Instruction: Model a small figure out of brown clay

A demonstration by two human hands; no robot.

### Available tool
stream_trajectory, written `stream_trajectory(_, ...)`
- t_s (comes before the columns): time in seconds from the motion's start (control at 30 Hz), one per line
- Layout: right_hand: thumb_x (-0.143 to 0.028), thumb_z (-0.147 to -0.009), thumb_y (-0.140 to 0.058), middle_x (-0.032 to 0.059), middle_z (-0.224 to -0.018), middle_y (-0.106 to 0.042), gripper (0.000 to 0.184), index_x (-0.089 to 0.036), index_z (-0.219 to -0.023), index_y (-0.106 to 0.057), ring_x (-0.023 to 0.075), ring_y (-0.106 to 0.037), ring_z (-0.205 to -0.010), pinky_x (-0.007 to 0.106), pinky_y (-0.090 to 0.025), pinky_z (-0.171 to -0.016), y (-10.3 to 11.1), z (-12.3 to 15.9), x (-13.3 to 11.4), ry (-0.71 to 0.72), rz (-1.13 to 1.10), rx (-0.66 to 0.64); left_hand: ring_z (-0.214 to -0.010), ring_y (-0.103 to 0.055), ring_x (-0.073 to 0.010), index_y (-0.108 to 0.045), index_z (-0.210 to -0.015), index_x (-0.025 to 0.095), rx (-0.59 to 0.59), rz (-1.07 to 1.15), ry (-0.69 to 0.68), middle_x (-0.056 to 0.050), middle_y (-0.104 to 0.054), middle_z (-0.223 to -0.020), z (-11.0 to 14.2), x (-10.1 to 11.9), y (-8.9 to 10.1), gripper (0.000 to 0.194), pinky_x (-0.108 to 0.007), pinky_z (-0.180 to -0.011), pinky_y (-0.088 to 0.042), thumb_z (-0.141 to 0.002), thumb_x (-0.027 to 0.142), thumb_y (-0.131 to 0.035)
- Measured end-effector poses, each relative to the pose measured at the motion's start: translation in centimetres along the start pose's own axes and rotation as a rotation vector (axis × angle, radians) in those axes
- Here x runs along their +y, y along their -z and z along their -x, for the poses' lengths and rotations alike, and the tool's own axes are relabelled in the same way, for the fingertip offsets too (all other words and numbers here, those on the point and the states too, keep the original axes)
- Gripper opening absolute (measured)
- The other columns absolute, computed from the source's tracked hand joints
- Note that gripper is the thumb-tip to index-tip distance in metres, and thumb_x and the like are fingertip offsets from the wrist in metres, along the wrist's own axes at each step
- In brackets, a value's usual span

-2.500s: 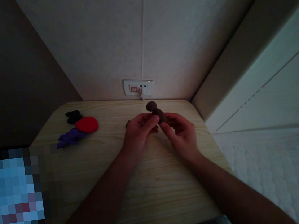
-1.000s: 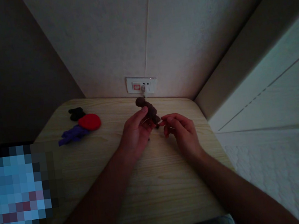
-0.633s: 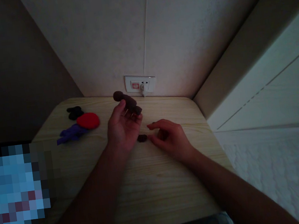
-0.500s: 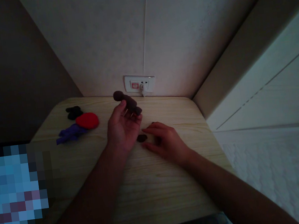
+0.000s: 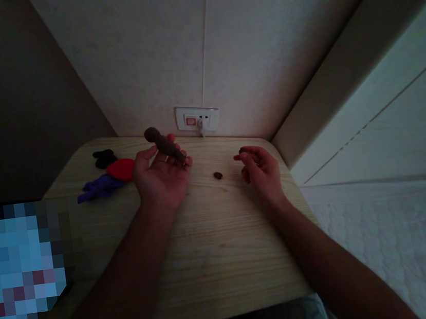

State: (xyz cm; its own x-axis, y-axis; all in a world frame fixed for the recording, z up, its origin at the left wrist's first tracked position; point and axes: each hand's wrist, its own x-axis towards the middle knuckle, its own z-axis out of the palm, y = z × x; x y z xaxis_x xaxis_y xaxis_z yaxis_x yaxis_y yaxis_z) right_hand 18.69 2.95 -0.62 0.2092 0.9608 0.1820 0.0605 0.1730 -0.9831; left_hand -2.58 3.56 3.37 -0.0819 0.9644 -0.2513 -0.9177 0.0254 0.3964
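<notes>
A brown figure (image 5: 165,145) is carried over the worktop (image 5: 210,263) in the left hand (image 5: 163,181). The palm is turned up and the fingers are loosely curled beneath the figure, well short of a tight grip. The figure's long axis is laid from ten o'clock, where the rounded end is seen, to four o'clock, where the narrower end is pointed toward the fingertips.

By the right hand (image 5: 260,173), what looks like a tiny dark bit (image 5: 242,150) is pinched between thumb and fingers, which are nearly closed; most of it is hidden.

A small dark-brown oval (image 5: 218,176) is left lying flat on the worktop between the hands, touched by neither. It is found at about eight o'clock from the right fingertips and four o'clock from the left, slightly nearer the right. Its short long axis appears to be set from ten to four.

Beyond the left hand, toward ten o'clock, a red disc (image 5: 121,169), a purple piece (image 5: 102,186) and a black piece (image 5: 104,158) are grouped.
</notes>
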Motion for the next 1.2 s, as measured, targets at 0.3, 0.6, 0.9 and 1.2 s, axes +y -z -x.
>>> stream_trajectory(0.3, -0.035, -0.094, -0.077, 0.0075, -0.096, -0.073, 0.022, -0.023, -0.112, -0.084, 0.0206, -0.067, -0.084, 0.035, -0.053, -0.076, -0.9, 2.5, -0.6, 0.433, 0.584, -0.580, -0.068, -0.061, -0.0190, -0.077, -0.109, 0.024, -0.086, 0.058, -0.025, -0.006, -0.070, -0.078, -0.5, 1.0, 0.8, 0.029, -0.031, -0.063, -0.051, -0.085, 0.034, -0.067)
stream_trajectory(0.6, -0.041, -0.102, -0.066, 0.0127, -0.109, -0.071, 0.040, -0.020, -0.134, -0.076, 0.0235, -0.067, -0.091, 0.040, -0.058, -0.081, 0.0, 0.8, 0.3, 0.420, 0.585, -0.292, -0.064, -0.060, -0.0171, -0.075, -0.113, 0.017, -0.017, 0.089, 0.026, -0.005, -0.068, -0.075, -0.2, 0.7, 0.1, 0.035, -0.029, -0.059, -0.049, -0.090, 0.037, -0.057)
stream_trajectory(0.9, -0.026, -0.090, -0.079, 0.0049, -0.086, -0.077, 0.009, -0.022, -0.098, -0.081, 0.0196, -0.067, -0.076, 0.035, -0.056, -0.076, -0.4, 0.4, 0.9, 0.342, 0.554, -0.351, -0.063, -0.062, -0.0166, -0.077, -0.107, 0.016, -0.023, -0.079, 0.062, -0.006, -0.070, -0.075, -0.1, -0.3, 0.0, 0.031, -0.028, -0.060, -0.050, -0.085, 0.031, -0.060)
stream_trajectory(1.2, -0.040, -0.095, -0.076, 0.0074, -0.099, -0.085, 0.021, -0.023, -0.104, -0.085, 0.0213, -0.074, -0.081, 0.036, -0.058, -0.075, -0.4, 1.5, -0.2, 0.260, 0.317, -0.359, -0.067, -0.063, -0.0154, -0.076, -0.092, 0.013, -0.049, -0.267, 0.124, -0.007, -0.073, -0.081, 0.3, -1.9, -0.1, 0.022, -0.028, -0.064, -0.052, -0.084, 0.029, -0.063)
